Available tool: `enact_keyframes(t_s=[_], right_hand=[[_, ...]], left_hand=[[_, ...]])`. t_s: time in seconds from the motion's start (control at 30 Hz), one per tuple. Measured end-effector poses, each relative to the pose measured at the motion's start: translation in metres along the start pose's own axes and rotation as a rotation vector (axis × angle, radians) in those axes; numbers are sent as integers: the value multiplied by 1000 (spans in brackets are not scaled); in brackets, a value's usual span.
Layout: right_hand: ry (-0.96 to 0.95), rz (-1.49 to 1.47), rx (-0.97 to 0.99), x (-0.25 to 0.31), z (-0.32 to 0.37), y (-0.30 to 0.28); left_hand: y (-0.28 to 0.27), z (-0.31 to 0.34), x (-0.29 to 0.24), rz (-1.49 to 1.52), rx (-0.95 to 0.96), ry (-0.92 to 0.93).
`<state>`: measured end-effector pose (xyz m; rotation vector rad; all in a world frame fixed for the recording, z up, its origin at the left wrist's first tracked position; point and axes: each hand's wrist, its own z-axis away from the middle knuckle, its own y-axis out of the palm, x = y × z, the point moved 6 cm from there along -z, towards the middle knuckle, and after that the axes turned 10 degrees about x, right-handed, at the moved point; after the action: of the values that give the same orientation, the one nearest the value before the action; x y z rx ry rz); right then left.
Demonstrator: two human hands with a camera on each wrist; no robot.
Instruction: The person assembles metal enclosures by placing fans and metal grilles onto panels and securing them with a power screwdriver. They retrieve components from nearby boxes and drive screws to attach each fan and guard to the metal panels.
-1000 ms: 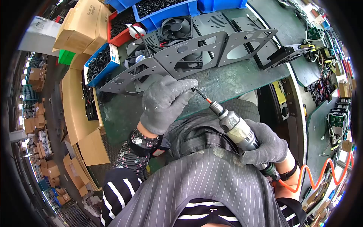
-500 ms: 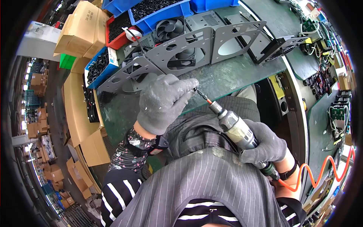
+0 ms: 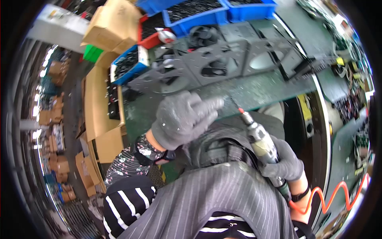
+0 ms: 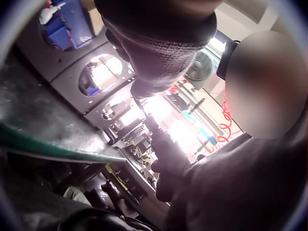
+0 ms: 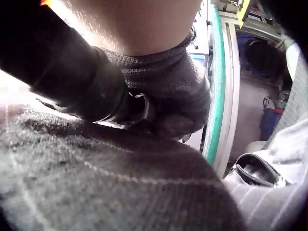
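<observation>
In the head view, the grey-gloved right hand (image 3: 288, 161) grips a pneumatic screwdriver (image 3: 263, 146), its bit pointing up and to the left. An orange coiled air hose (image 3: 338, 191) trails from the tool's rear. Slightly left of the bit tip is the gloved left hand (image 3: 181, 119), palm down, its blurred fingers fairly straight; no object shows between them. The left wrist view shows the left hand (image 4: 156, 67) close by the dark screwdriver (image 4: 161, 137). Grey metal panels (image 3: 191, 65) with large round cut-outs stand on the green bench top behind the left hand.
Black fans (image 3: 203, 36) sit among the panels. Blue bins (image 3: 195, 22) and a red bin (image 3: 150, 40) of small dark parts line the back. Cardboard boxes (image 3: 111, 28) stand at the left. The bench's front edge runs close to the person's apron (image 3: 207, 191).
The head view has shifted, so the bench appears farther right and lower. The left fingertips, earlier pinching a small dark piece at the bit tip, now lie slightly away from it.
</observation>
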<state>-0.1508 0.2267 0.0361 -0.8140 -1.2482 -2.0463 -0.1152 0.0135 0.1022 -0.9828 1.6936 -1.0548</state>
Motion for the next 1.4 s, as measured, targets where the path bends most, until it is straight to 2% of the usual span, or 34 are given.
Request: enact_keyframes(t_s=[0.03,0.1,0.23,0.27,0.3,0.37,0.47,0.57,0.6,0.87,0.97,1.03,1.1,1.17,1.23,1.27,1.3,1.37,1.4], right_hand=[[6,-65,-46,-2,1,-4],[-102,-33,-98,-10,-2,-15],[-30,6,-191,-28,2,-37],[-30,17,-174,-27,-1,-37],[-47,16,-195,-26,-3,-37],[-68,23,-213,-21,-8,-37],[-69,63,-222,-16,-11,-35],[-73,57,-207,-17,-13,-34],[-73,65,-188,-17,-13,-32],[42,103,-71,-15,-17,-19],[14,48,1,-18,-19,-17],[116,-1,45,-22,-16,-17],[40,91,24,-18,-16,-20],[30,62,36,-15,-14,-17],[11,84,57,-20,-12,-24],[-1,78,67,-22,-12,-27],[-5,73,64,-24,-12,-28],[-41,105,70,-22,-12,-30],[-27,117,65,-20,-10,-31]], left_hand=[[8,11,9,13,157,-73],[17,45,42,7,311,-305],[-18,105,130,-247,218,-769],[-26,117,149,-286,192,-825],[-35,123,163,-325,272,-954],[-35,140,195,-390,251,-985],[-36,139,201,-286,279,-979],[-29,147,197,-346,239,-902],[-29,148,192,-372,155,-793],[-25,143,177,-435,120,-762],[-24,130,187,-361,162,-879],[-28,123,184,-367,135,-825],[-24,128,183,-377,173,-810],[-24,137,183,-365,156,-774],[-27,147,186,-397,81,-747],[-32,150,187,-459,84,-805],[-43,145,180,-535,150,-938],[-60,172,195,-587,-145,-1024],[-73,192,205,-673,-325,-953]])
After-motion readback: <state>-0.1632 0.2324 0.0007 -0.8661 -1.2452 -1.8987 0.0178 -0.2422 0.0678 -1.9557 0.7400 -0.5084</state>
